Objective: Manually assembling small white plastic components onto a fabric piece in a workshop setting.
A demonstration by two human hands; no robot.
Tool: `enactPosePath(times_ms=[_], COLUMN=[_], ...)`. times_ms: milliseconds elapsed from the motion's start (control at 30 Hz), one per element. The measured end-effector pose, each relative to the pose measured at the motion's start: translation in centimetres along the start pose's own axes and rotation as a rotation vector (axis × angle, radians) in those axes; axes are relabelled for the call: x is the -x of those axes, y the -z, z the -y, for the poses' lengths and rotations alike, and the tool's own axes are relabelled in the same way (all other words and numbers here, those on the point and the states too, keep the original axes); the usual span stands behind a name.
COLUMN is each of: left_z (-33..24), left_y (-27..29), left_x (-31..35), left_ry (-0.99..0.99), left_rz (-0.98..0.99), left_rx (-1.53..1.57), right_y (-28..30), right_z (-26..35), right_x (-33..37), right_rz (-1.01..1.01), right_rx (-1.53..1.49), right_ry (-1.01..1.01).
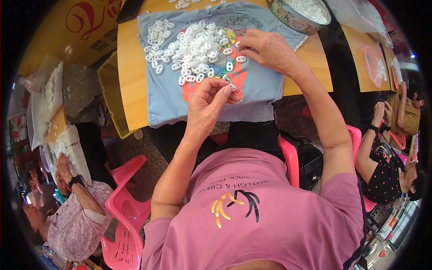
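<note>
Between the thumb and fingers of my left hand (208, 105) is a small white plastic piece with two holes (232, 87), held over the cloth's near part. My right hand (269, 50) is at the right side of the heap, its fingers bent and drawn together; whatever is at their tips is too small to make out. Just below those fingers lies a loose white piece (241, 59). A large heap of the same white two-holed pieces (198, 47) covers the middle of a blue-grey printed cloth (168, 105). Behind my right hand sits a pile of small dark metal parts (240, 20).
A round tin (302, 26) of white pieces stands at the back right of the wooden table (130, 76). A yellow crate (118, 101) is left of the table. Pink chairs (128, 202) and other people sit on both sides.
</note>
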State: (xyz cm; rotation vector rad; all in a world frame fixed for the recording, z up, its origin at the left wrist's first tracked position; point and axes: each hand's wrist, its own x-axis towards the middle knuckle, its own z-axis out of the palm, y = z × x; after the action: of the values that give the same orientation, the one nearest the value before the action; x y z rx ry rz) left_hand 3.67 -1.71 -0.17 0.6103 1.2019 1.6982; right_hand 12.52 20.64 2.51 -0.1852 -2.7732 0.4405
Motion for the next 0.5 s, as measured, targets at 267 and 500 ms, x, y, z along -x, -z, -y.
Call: enactPosePath(times_ms=[267,500], left_z=[0.1,-0.2], left_y=[0.1,0.0], left_x=[-0.1,0.0], left_ry=[0.003,0.013], left_rz=[0.002,0.002], left_rx=[-0.003,-0.007], right_y=[-0.4,0.6], right_z=[0.6,-0.1], right_x=[-0.1,1.1], right_rz=[0.045,-0.026], right_rx=[0.153,0.010], right_ry=[0.003,-0.071])
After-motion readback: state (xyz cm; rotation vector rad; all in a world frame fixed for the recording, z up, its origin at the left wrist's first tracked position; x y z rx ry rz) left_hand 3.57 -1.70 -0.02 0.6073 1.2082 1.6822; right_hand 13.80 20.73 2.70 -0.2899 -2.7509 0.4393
